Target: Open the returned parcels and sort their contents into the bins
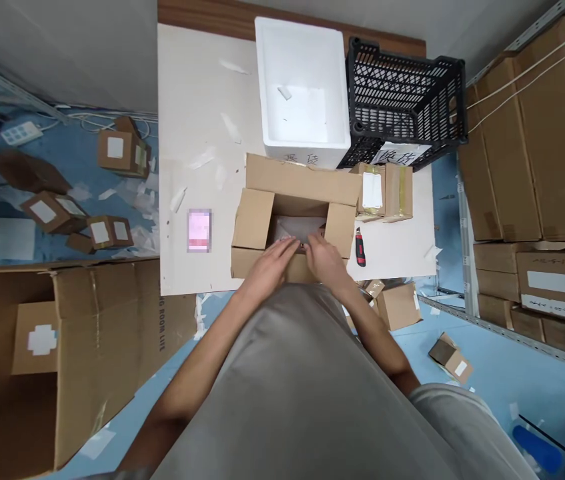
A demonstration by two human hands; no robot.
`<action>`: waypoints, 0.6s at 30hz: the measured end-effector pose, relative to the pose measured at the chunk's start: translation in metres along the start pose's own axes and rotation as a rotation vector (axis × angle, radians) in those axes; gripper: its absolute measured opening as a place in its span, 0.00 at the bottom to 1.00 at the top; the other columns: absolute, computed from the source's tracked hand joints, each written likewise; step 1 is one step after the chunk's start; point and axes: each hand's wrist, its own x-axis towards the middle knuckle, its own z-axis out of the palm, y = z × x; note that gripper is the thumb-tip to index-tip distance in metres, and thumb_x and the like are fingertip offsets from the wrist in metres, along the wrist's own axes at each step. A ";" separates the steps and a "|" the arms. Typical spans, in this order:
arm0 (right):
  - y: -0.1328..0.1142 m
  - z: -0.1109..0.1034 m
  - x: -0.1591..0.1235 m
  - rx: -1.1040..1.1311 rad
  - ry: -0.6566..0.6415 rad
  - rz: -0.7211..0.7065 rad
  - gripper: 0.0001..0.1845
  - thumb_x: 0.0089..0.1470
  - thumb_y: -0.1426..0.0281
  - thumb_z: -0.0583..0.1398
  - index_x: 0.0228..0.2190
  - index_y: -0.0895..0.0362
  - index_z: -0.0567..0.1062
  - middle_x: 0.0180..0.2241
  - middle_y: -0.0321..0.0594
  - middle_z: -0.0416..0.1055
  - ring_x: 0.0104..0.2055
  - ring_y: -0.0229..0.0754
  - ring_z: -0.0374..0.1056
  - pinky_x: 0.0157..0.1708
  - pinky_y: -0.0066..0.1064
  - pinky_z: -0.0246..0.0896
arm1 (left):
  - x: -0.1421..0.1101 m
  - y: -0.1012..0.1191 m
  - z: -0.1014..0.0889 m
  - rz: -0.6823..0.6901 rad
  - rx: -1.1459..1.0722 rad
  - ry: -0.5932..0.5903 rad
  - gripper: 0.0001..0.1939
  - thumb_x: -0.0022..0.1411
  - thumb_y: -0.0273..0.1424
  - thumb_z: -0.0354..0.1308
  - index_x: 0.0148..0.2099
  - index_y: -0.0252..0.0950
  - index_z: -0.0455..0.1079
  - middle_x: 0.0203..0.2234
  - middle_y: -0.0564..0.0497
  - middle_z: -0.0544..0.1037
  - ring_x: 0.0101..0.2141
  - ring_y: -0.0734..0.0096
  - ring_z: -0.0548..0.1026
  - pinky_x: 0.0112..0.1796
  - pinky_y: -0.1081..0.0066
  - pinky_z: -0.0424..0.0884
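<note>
An open cardboard box (256, 220) stands on the white table in front of me, its flaps folded outward. Pale, filmy material (296, 228) shows inside it. My left hand (275, 262) reaches over the near flap, with its fingers close together and the tips inside the box. Beside it, my right hand (326, 262) has its fingers curled down into the box, near the left fingertips. Both hands look closed at the near inner edge, but what lies between the fingers is too small and hidden to name. A red and black utility knife (360, 247) lies right of the box.
Behind the box stand a white foam box (302, 80) and a black plastic crate (407, 93). Two small taped cartons (385, 192) sit at its right. A pink-screened, blurred rectangle (199, 231) lies at left. Large cartons (107, 360) flank the table's left; a loaded shelf (527, 153) stands right.
</note>
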 end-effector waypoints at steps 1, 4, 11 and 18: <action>-0.007 0.008 -0.007 -0.015 -0.031 0.031 0.25 0.78 0.69 0.51 0.65 0.61 0.78 0.65 0.65 0.78 0.62 0.64 0.81 0.64 0.52 0.77 | 0.007 0.004 0.003 -0.002 0.013 -0.033 0.55 0.59 0.15 0.54 0.87 0.42 0.54 0.78 0.37 0.69 0.77 0.44 0.69 0.77 0.35 0.64; -0.013 0.017 -0.031 0.007 0.052 0.073 0.29 0.78 0.67 0.53 0.72 0.63 0.72 0.76 0.66 0.67 0.71 0.69 0.75 0.66 0.56 0.76 | 0.013 0.015 0.006 -0.030 0.103 -0.037 0.49 0.62 0.16 0.55 0.84 0.39 0.62 0.73 0.34 0.75 0.76 0.36 0.70 0.77 0.28 0.60; 0.039 -0.022 -0.097 0.060 0.289 0.064 0.44 0.71 0.57 0.69 0.80 0.47 0.64 0.83 0.50 0.55 0.83 0.67 0.57 0.77 0.62 0.66 | -0.043 -0.006 -0.036 -0.121 0.209 0.193 0.32 0.75 0.36 0.64 0.77 0.42 0.71 0.78 0.35 0.68 0.82 0.27 0.52 0.78 0.21 0.42; 0.116 -0.002 -0.086 0.078 0.259 0.099 0.33 0.64 0.71 0.74 0.68 0.50 0.80 0.84 0.54 0.51 0.87 0.65 0.48 0.81 0.68 0.56 | -0.069 -0.069 -0.047 -0.298 0.053 0.283 0.32 0.72 0.41 0.66 0.74 0.42 0.72 0.78 0.36 0.66 0.78 0.34 0.64 0.76 0.36 0.63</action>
